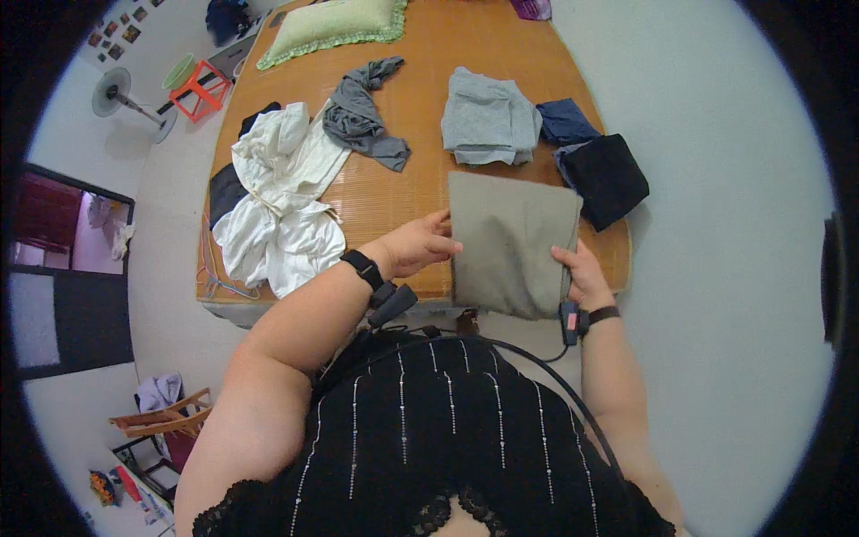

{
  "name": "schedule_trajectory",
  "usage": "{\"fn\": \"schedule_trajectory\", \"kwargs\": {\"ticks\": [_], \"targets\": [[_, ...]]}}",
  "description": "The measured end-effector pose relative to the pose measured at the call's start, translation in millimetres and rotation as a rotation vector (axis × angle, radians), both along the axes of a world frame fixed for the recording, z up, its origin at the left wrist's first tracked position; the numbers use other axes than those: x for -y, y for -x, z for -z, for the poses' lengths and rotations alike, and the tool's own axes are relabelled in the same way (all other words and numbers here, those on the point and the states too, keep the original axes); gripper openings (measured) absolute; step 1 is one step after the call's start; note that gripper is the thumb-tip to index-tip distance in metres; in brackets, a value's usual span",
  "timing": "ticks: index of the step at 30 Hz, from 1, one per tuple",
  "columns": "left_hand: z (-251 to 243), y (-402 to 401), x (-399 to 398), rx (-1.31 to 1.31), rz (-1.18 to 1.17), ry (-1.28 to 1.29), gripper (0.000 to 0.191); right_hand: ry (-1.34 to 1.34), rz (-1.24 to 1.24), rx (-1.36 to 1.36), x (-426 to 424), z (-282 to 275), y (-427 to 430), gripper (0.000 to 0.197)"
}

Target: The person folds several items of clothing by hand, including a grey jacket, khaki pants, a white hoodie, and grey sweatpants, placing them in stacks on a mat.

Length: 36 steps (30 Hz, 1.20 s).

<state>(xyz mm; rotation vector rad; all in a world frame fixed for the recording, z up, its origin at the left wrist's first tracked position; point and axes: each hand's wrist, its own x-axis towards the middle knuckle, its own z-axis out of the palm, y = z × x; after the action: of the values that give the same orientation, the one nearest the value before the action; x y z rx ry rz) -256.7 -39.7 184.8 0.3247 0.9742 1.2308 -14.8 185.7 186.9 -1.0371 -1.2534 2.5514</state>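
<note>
A folded grey-green cloth garment (513, 245) is held over the near right part of the bed. My right hand (582, 270) grips its right edge, thumb on top and fingers behind. At its left edge is my left hand (426, 245), fingertips touching or very close to the cloth, which hides some of them. Beyond the garment lies a folded light grey one (490, 117). To its right are a folded navy garment (567, 122) and a folded black one (605, 180). Crumpled white clothes (285, 201) and a twisted dark grey garment (366, 111) lie on the left.
A bamboo mat (396, 201) covers the bed, with a green pillow (335, 28) at the far end. Wire hangers (225, 285) rest at the near left corner. On the floor beyond stand an orange stool (201, 90) and a fan (114, 90). A wall runs along the right side.
</note>
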Motion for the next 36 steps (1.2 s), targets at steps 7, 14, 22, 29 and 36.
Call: {"fn": "schedule_trajectory", "kwargs": {"ticks": [7,14,22,29,36], "targets": [[15.2,33.4,-36.4,-0.083,-0.189,0.238,0.067,-0.519,-0.017,0.644,-167.6,132.7,-45.8,0.049],[-4.5,90.4,43.4,0.042,-0.62,0.189,0.04,-1.071,-0.845,0.537,-194.0,269.3,-135.3,0.02],[-11.6,108.8,185.8,-0.038,-1.165,0.322,0.026,-0.3,-0.696,0.745,-179.7,251.0,-35.3,0.019],[80.8,113.1,357.1,-0.134,-1.259,0.683,0.019,-0.501,-0.582,0.588,-93.2,189.5,107.5,0.02],[188.4,207.1,362.6,-0.023,-1.151,0.574,0.023,-0.731,-0.756,0.713,-73.1,189.2,39.8,0.019]]}}
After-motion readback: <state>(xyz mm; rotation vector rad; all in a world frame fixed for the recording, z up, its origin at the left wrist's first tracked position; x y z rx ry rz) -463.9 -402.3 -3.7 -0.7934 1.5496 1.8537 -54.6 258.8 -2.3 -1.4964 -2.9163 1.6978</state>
